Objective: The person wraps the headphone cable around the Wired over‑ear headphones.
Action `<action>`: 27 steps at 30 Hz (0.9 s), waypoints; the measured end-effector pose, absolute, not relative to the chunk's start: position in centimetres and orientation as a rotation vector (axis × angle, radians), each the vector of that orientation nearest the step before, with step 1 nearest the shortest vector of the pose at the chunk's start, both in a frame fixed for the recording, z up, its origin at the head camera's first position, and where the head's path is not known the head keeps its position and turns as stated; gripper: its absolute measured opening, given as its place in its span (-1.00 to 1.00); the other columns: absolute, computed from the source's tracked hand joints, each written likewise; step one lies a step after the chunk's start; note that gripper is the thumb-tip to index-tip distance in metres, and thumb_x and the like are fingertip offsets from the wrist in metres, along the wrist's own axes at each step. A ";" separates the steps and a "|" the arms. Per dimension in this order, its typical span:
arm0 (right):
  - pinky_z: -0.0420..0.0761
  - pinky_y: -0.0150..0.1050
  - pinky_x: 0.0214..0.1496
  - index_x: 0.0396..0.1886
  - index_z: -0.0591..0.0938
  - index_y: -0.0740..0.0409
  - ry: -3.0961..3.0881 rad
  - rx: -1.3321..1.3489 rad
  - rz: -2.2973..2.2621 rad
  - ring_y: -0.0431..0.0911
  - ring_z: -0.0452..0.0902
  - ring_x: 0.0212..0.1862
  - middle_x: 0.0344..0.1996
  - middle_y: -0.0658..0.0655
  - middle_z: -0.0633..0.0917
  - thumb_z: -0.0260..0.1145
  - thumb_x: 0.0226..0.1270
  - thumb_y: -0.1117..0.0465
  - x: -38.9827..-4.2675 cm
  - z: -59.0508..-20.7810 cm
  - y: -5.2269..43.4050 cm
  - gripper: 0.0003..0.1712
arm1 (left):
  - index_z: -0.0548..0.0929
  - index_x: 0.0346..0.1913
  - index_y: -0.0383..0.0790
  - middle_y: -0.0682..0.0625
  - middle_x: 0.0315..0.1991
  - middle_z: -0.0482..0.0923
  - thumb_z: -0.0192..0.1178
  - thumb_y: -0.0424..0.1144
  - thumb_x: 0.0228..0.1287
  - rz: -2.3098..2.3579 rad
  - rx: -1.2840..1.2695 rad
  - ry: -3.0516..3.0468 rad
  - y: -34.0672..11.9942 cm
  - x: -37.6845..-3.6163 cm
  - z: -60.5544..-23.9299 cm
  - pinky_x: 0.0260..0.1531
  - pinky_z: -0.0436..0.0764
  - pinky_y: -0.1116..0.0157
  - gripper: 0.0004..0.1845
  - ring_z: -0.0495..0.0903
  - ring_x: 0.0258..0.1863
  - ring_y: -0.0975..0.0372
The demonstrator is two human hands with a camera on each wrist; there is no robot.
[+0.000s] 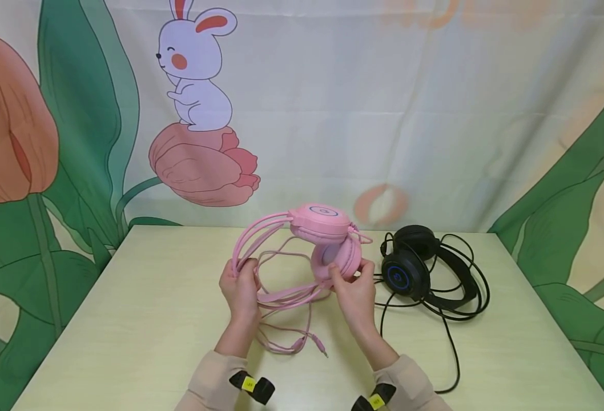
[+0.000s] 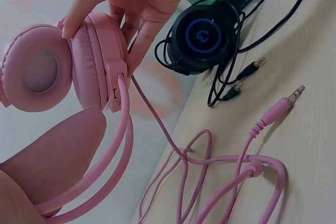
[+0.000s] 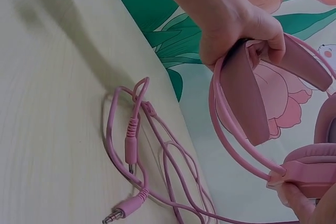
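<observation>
Both hands hold pink headphones (image 1: pixel 322 224) up above the table, turned on their side with the two ear cups toward the right. My left hand (image 1: pixel 241 288) grips the headband at its curve; in the right wrist view its fingers wrap the padded band (image 3: pixel 244 95). My right hand (image 1: pixel 355 294) pinches the nearer ear cup (image 1: pixel 337 258), thumb on the cushion side and fingers behind the outer shell. A pink cable (image 1: pixel 281 329) trails from the headphones onto the table, its loose plugs (image 2: pixel 278 109) lying near the front.
Black headphones (image 1: pixel 407 274) with a blue ring on the cup lie to the right, their black cable (image 1: pixel 456 354) running toward the front edge. The light wooden table (image 1: pixel 127 319) meets a printed curtain (image 1: pixel 312 125) with a rabbit and tulips at the back.
</observation>
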State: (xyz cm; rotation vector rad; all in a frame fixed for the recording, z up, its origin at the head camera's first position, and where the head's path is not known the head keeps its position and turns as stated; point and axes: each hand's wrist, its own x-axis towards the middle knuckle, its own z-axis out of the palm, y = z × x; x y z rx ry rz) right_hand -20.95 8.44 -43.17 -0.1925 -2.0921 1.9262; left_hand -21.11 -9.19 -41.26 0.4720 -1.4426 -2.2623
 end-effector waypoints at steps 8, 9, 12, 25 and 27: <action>0.65 -0.15 -0.32 0.02 0.27 0.25 -2.051 -0.107 1.977 -0.03 0.57 -0.29 -0.09 0.20 0.42 0.29 0.16 0.20 -20.8 -43.2 8.3 -0.48 | 0.26 -0.65 -0.14 0.14 -0.83 0.19 0.00 -0.50 0.01 -2.285 0.467 -1.448 -9.9 -21.3 -41.0 -0.77 0.14 0.48 -0.75 0.11 -0.83 0.38; 0.65 -0.12 -0.29 0.02 0.26 0.26 -2.041 -0.081 1.988 -0.02 0.57 -0.27 -0.07 0.21 0.41 0.29 0.17 0.22 -20.8 -43.2 8.3 -0.48 | 0.26 -0.66 -0.14 0.13 -0.84 0.19 0.00 -0.49 0.01 -2.287 0.464 -1.449 -10.0 -21.4 -41.1 -0.77 0.14 0.48 -0.74 0.10 -0.83 0.38; 0.64 -0.12 -0.25 0.04 0.24 0.29 -2.025 0.014 2.014 0.01 0.57 -0.21 -0.03 0.22 0.38 0.26 0.20 0.27 -20.8 -43.3 8.5 -0.50 | 0.27 -0.66 -0.14 0.14 -0.86 0.17 0.00 -0.49 0.02 -2.289 0.435 -1.435 -10.4 -21.9 -41.2 -0.79 0.12 0.48 -0.75 0.08 -0.85 0.38; 0.58 0.05 -0.13 0.08 0.30 0.43 -2.051 0.334 1.958 -0.13 0.56 -0.14 -0.03 0.32 0.47 -0.15 0.46 0.29 -19.6 -41.5 10.3 -0.67 | 0.26 -0.64 -0.17 0.12 -0.86 0.13 -0.05 -0.51 0.05 -2.271 0.271 -1.388 -11.9 -21.6 -39.0 -0.82 0.04 0.48 -0.76 0.05 -0.85 0.37; 0.59 0.02 -0.14 0.06 0.32 0.42 -2.067 0.282 1.944 -0.15 0.56 -0.16 -0.06 0.32 0.49 -0.14 0.45 0.30 -19.8 -41.7 10.4 -0.69 | 0.28 -0.63 -0.17 0.12 -0.86 0.13 -0.05 -0.51 0.05 -2.261 0.263 -1.387 -11.9 -21.6 -38.8 -0.82 0.04 0.48 -0.77 0.05 -0.85 0.37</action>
